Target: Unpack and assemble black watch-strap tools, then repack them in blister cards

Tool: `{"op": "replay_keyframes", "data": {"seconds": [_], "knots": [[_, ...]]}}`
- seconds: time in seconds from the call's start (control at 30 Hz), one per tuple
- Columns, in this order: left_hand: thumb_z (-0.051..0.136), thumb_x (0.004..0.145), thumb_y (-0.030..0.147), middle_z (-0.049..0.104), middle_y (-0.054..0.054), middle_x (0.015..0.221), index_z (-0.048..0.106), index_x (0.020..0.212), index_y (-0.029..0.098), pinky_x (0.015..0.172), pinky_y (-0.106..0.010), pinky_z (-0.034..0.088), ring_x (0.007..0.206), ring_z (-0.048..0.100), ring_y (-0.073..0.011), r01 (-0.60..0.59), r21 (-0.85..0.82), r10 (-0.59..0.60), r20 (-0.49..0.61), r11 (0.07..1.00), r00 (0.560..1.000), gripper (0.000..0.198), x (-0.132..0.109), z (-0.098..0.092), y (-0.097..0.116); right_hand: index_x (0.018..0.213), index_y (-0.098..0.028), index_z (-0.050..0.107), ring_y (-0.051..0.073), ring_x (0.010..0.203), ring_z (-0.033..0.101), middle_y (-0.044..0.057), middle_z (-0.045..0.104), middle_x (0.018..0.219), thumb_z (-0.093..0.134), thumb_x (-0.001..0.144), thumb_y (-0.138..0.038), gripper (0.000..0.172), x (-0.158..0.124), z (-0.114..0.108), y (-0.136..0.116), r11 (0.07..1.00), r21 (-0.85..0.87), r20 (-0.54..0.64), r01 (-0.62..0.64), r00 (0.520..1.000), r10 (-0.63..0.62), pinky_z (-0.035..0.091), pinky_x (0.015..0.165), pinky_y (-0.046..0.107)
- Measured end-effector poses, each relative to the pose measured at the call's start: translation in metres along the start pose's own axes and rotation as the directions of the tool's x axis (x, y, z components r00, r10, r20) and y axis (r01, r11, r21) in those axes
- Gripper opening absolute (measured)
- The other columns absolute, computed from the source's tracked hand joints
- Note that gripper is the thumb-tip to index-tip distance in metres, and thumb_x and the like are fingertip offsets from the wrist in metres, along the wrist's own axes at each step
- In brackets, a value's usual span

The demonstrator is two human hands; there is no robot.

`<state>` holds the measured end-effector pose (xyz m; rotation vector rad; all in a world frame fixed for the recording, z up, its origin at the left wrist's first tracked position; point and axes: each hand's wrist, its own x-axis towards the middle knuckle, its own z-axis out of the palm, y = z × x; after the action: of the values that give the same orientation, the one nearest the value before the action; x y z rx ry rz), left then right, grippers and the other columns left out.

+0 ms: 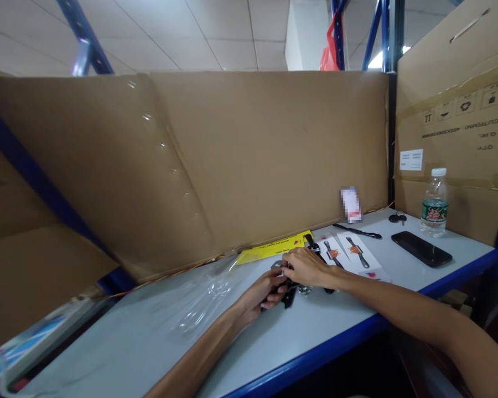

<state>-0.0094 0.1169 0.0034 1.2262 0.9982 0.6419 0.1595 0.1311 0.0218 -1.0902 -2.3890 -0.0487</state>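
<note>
Both my hands meet over the grey table (pixel 157 331), just in front of the cardboard wall. My left hand (pixel 262 293) is curled round a small black object, probably a watch with its strap (pixel 289 296), at its near end. My right hand (pixel 305 266) pinches the same object from above, fingers closed. A black watch strap (pixel 315 247) runs out from under my right hand towards the back. Printed cards showing watches (pixel 348 253) lie flat right beside that hand.
A yellow card (pixel 269 247) leans at the foot of the cardboard wall (pixel 232 155). Clear plastic bags (pixel 207 298) lie to the left. A black phone (pixel 421 249), water bottle (pixel 434 203), pen (pixel 357 231) and keys (pixel 397 218) sit at the right. The blue table edge (pixel 336 342) runs near.
</note>
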Motion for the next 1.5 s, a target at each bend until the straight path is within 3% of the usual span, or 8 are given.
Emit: {"op": "replay_keyframes", "data": {"seconds": [0.17,0.33,0.5,0.8,1.07,1.5], "knots": [[0.068,0.075,0.033,0.039,0.01,0.059,0.042,0.094,0.022,0.036,-0.016,0.004,0.036,0.022,-0.001,0.009,-0.03,-0.009,-0.002,1.0,1.0,0.034,0.001,-0.001,-0.001,0.104,-0.012,0.069,0.02,0.095,0.068,0.012,0.074,0.101,0.054,0.085,-0.008,0.025,0.001,0.001,0.003,0.996,0.079,-0.002,0.04,0.999,-0.04,0.043,0.077,0.026],[0.071,0.073,0.034,0.039,0.011,0.058,0.04,0.094,0.022,0.036,-0.015,0.003,0.036,0.021,-0.0009,0.024,-0.034,-0.024,-0.002,0.999,1.0,0.039,0.0,-0.001,0.0,0.096,-0.011,0.071,0.021,0.095,0.067,0.013,0.073,0.097,0.052,0.081,-0.001,0.027,0.004,0.004,0.008,0.995,0.003,0.031,0.102,0.994,-0.102,0.043,0.078,0.026],[0.074,0.069,0.036,0.039,0.012,0.057,0.039,0.092,0.023,0.036,-0.016,0.002,0.036,0.021,-0.0007,0.033,-0.04,-0.033,-0.001,0.999,0.999,0.044,0.0,-0.002,0.0,0.096,-0.013,0.072,0.02,0.089,0.065,0.012,0.071,0.093,0.051,0.086,-0.005,0.024,0.003,0.0,0.01,0.974,-0.055,0.046,0.218,0.975,-0.216,0.043,0.074,0.026],[0.072,0.072,0.031,0.039,0.011,0.057,0.038,0.083,0.021,0.036,-0.016,0.002,0.036,0.021,0.0,0.075,-0.108,-0.075,0.004,0.991,0.997,0.037,0.0,-0.005,0.0,0.107,-0.021,0.073,0.02,0.085,0.064,0.009,0.068,0.094,0.053,0.089,-0.012,0.029,-0.002,-0.003,0.01,0.956,-0.109,0.039,0.273,0.962,-0.271,0.04,0.065,0.026],[0.075,0.067,0.03,0.037,0.011,0.057,0.036,0.085,0.022,0.036,-0.015,0.002,0.036,0.02,0.0002,0.096,-0.115,-0.101,-0.039,0.989,0.994,0.043,0.0,-0.004,0.0,0.102,-0.017,0.074,0.02,0.086,0.064,0.009,0.07,0.092,0.051,0.09,-0.013,0.027,-0.002,-0.005,0.007,0.957,-0.113,0.071,0.267,0.963,-0.26,0.042,0.068,0.027],[0.077,0.067,0.034,0.037,0.011,0.058,0.038,0.081,0.022,0.036,-0.015,0.002,0.036,0.02,0.0004,0.073,-0.092,-0.075,-0.019,0.993,0.997,0.043,0.008,-0.011,-0.006,0.107,-0.025,0.075,0.02,0.09,0.057,0.007,0.065,0.093,0.05,0.092,-0.017,0.03,0.001,-0.002,0.009,0.97,-0.099,0.019,0.22,0.975,-0.219,0.041,0.072,0.027]]}}
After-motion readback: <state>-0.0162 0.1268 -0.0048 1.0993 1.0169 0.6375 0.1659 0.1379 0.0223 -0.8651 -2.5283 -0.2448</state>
